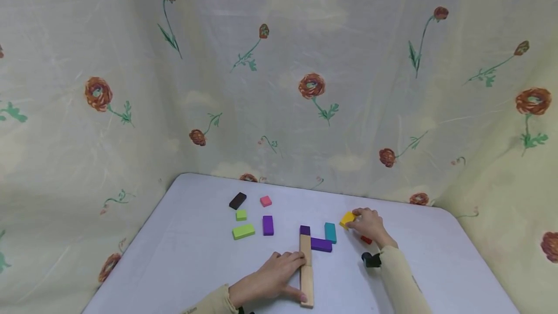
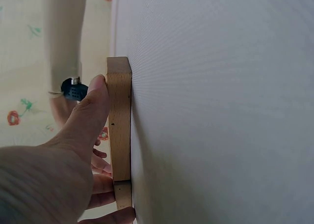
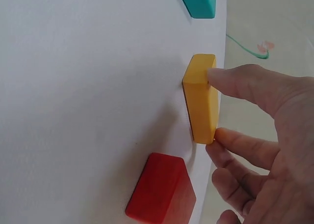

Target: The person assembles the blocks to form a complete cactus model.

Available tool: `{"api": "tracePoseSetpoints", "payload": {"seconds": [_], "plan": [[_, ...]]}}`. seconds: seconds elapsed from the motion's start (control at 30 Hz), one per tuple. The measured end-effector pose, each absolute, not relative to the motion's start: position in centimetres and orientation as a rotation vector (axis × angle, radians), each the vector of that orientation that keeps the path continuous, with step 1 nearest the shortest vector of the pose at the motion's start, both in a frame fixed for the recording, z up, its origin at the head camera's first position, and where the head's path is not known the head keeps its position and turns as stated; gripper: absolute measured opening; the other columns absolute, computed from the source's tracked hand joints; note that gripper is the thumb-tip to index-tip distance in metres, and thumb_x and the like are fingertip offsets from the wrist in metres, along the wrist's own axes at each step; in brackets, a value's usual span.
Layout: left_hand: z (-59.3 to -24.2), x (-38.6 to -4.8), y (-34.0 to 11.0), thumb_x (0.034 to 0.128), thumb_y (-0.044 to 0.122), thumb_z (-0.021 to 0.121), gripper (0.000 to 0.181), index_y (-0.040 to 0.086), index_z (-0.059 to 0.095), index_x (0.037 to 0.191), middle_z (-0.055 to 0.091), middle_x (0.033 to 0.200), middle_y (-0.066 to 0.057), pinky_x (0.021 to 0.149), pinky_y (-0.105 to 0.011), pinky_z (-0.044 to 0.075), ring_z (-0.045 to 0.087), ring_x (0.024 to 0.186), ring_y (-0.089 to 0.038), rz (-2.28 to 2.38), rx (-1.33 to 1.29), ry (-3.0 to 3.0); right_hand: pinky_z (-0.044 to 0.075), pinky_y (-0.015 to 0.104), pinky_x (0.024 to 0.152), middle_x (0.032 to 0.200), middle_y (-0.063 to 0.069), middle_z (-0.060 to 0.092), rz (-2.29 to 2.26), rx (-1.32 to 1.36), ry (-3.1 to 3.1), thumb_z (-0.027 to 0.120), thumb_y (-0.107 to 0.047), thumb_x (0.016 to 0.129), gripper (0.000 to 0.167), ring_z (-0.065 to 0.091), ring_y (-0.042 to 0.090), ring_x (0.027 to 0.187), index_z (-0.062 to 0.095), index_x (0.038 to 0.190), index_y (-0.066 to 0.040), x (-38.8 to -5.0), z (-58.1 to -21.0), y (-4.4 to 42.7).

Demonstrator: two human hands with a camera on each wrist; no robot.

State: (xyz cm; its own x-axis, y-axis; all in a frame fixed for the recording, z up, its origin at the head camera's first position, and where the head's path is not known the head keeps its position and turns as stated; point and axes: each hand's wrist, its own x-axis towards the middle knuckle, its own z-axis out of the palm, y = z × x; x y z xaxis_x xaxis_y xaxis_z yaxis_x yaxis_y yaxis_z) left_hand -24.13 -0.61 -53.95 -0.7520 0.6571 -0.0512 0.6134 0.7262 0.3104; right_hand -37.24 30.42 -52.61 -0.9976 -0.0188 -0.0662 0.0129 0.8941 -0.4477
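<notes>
Two plain wooden blocks [image 1: 307,282] lie end to end on the white table, with a dark purple block [image 1: 304,230] at their far end. My left hand [image 1: 272,275] rests on them, thumb [image 2: 95,89] on the nearer block and fingertips at the farther one. Over to the right, my right hand [image 1: 370,227] pinches a yellow block [image 3: 201,101] between thumb and fingers. A red block [image 3: 162,189] lies close to that hand, partly hidden in the head view. A teal block [image 1: 330,232] and a purple block [image 1: 321,244] sit between the hands.
Farther left on the table [image 1: 183,246] lie a black block [image 1: 237,201], a pink block [image 1: 266,201], a small green block [image 1: 241,215], a longer green block [image 1: 243,231] and another purple block [image 1: 268,225]. A flowered curtain [image 1: 279,110] surrounds the table's back and sides.
</notes>
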Motion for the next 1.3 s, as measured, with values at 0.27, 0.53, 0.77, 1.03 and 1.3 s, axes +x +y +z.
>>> {"api": "tracePoseSetpoints", "payload": {"seconds": [0.27, 0.53, 0.77, 1.03, 1.3], "plan": [[-53.8, -24.1, -0.6, 0.0691, 0.075, 0.060, 0.093, 0.019, 0.045, 0.142, 0.044, 0.147, 0.005, 0.097, -0.039, 0.043, 0.046, 0.129, -0.012, 0.414, 1.011, 2.765, 0.032, 0.058, 0.096, 0.127, 0.026, 0.052, -0.673, 0.002, 2.986, 0.072, -0.030, 0.085, 0.053, 0.042, 0.039, 0.110, 0.059, 0.126, 0.001, -37.5, -52.3, 30.1], [-53.8, -24.0, -0.6, 0.0687, 0.074, 0.062, 0.093, 0.019, 0.047, 0.141, 0.045, 0.147, 0.005, 0.096, -0.039, 0.043, 0.047, 0.127, -0.012, 0.417, 1.010, 2.765, 0.030, 0.061, 0.100, 0.140, 0.027, 0.043, -0.769, -0.008, 2.941, 0.068, -0.026, 0.087, 0.053, 0.037, 0.043, 0.119, 0.055, 0.132, -0.001, -38.1, -52.7, 29.7], [-53.6, -24.1, -0.6, 0.0684, 0.074, 0.063, 0.092, 0.020, 0.047, 0.141, 0.045, 0.146, 0.006, 0.095, -0.039, 0.044, 0.048, 0.127, -0.011, 0.421, 1.019, 2.767, 0.029, 0.063, 0.103, 0.145, 0.024, 0.039, -0.780, 0.010, 2.931, 0.065, -0.025, 0.090, 0.053, 0.035, 0.043, 0.124, 0.052, 0.136, -0.004, -38.8, -53.1, 29.1], [-53.7, -24.0, -0.6, 0.0682, 0.073, 0.064, 0.092, 0.018, 0.048, 0.140, 0.045, 0.146, 0.005, 0.093, -0.038, 0.044, 0.048, 0.125, -0.012, 0.424, 1.045, 2.779, 0.026, 0.066, 0.104, 0.148, 0.024, 0.035, -0.847, -0.043, 2.895, 0.063, -0.019, 0.091, 0.050, 0.033, 0.045, 0.127, 0.051, 0.138, -0.005, -39.3, -53.4, 28.3], [-54.0, -24.2, -0.5, 0.0677, 0.075, 0.062, 0.093, 0.019, 0.048, 0.140, 0.045, 0.146, 0.005, 0.093, -0.037, 0.043, 0.048, 0.125, -0.012, 0.420, 1.033, 2.783, 0.025, 0.066, 0.106, 0.152, 0.020, 0.031, -0.937, -0.046, 2.837, 0.061, -0.022, 0.093, 0.052, 0.029, 0.043, 0.132, 0.048, 0.141, -0.009, -39.5, -53.8, 27.6]]}}
